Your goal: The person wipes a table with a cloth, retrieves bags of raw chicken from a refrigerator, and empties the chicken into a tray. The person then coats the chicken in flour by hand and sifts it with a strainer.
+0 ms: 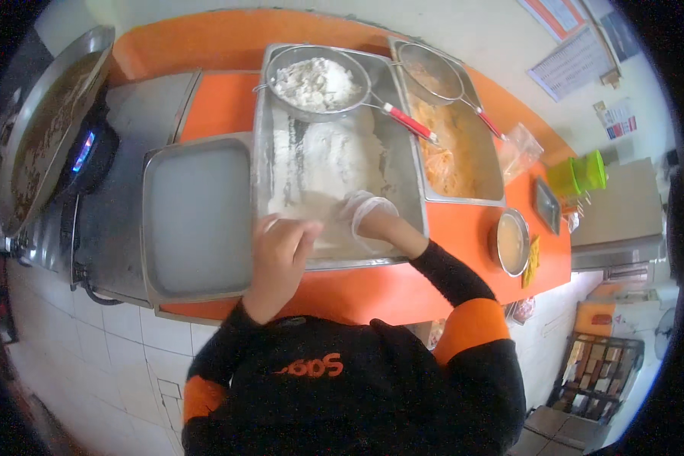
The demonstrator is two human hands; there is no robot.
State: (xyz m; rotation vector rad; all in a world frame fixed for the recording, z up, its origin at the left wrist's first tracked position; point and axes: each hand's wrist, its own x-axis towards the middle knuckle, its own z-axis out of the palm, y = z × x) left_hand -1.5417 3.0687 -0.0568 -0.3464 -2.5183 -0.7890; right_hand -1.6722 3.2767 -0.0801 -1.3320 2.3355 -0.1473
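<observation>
In front of me is a deep stainless steel pan [416, 199] with white flour [328, 148] spread over its bottom. My left hand [276, 256] is bare and lies over the pan's near left corner; its fingertips are blurred, and I cannot tell whether they grip the rim. My right hand [370, 215], in a clear plastic glove, reaches into the flour at the near side, its fingers largely hidden. Across the pan's far end rests a wire mesh strainer [319, 109] with a red handle, holding lumpy flour [316, 82].
At left, a pan of cloudy liquid [199, 216] adjoins the flour pan; beyond it, a large wok of oil [51, 131] stands over a lit burner [84, 151]. Right: a pan of orange-tinted breading [450, 165] under a second strainer [430, 74], a bowl of pale batter [511, 244], a yellow cloth [531, 262].
</observation>
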